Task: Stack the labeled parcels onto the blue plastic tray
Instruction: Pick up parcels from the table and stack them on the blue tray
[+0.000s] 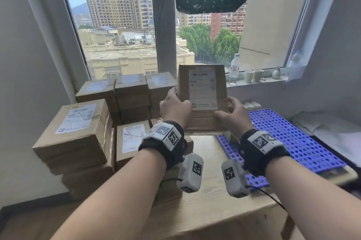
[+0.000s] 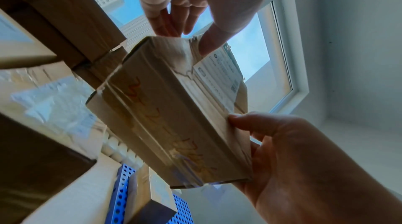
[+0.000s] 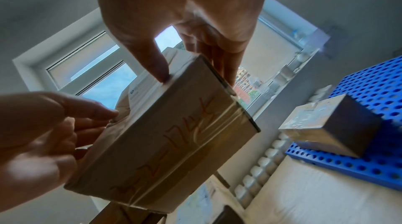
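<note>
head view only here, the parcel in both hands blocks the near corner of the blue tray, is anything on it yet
Observer: Yes. The right wrist view shows one taped parcel already lying on the blue tray, near its edge.
Operator: ok and the grip, where do the fingers go, cant see them
Observer: Behind the held parcel. In the wrist views the left hand and right hand each reach their fingers round behind it, with the thumbs on the label side.
Operator: anything on the edge facing down
Observer: Orange handwriting under clear tape; I cannot read it.
</note>
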`<state>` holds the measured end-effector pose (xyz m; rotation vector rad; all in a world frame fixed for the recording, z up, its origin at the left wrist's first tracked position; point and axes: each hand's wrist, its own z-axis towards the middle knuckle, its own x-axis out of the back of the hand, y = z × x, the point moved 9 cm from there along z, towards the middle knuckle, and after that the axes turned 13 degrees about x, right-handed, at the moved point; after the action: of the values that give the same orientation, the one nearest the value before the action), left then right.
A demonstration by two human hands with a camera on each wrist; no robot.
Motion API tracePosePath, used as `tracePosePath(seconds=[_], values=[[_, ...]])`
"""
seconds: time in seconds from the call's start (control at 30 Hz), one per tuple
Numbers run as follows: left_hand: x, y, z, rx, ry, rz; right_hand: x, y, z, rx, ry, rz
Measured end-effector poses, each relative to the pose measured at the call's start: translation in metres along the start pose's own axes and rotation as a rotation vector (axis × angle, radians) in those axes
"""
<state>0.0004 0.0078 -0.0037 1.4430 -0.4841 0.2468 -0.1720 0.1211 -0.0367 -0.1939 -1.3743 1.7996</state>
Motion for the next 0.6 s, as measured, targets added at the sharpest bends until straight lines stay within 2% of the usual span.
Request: tracePosePath(seconds=[0.33, 0.6], values=[[-0.119, 0.031, -0.028, -0.066, -0.113, 0.021, 0.092, 0.078, 0.000, -0.046, 0.086, -0.038], [-0.254, 0.055, -0.042, 0.006, -0.198, -0.029, 0.184, 0.171, 0.025, -0.082, 0.052, -0.053]])
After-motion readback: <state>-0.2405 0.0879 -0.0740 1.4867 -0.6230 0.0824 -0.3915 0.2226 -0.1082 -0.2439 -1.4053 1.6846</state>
